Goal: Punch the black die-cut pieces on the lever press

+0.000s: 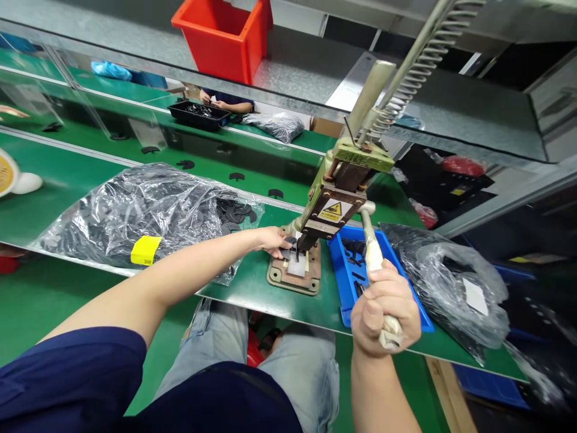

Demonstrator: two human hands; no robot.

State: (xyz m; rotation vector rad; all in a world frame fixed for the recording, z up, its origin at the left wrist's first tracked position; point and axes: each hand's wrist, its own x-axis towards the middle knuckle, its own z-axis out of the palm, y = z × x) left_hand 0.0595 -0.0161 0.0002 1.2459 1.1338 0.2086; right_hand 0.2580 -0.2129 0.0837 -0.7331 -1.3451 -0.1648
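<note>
A green hand press [333, 210] with a yellow warning label stands on the green workbench [238, 294]. My right hand [385, 307] is wrapped round the cloth-covered end of its lever [372, 249]. At the press base [276, 278], my left hand [273, 240] pinches a small black part [287, 249] under the ram. The ram's tip hides some of that part. To the left lies a large clear plastic bag [157, 210] filled with black parts, its open mouth towards the press.
Right of the press sit a blue tray [340, 282] with black pieces and a plastic bag [460, 288]. A red bin [234, 42] stands on the shelf above. Black parts lie along the green belt [207, 174]. Across it, a person's hands work by a black tray [196, 117].
</note>
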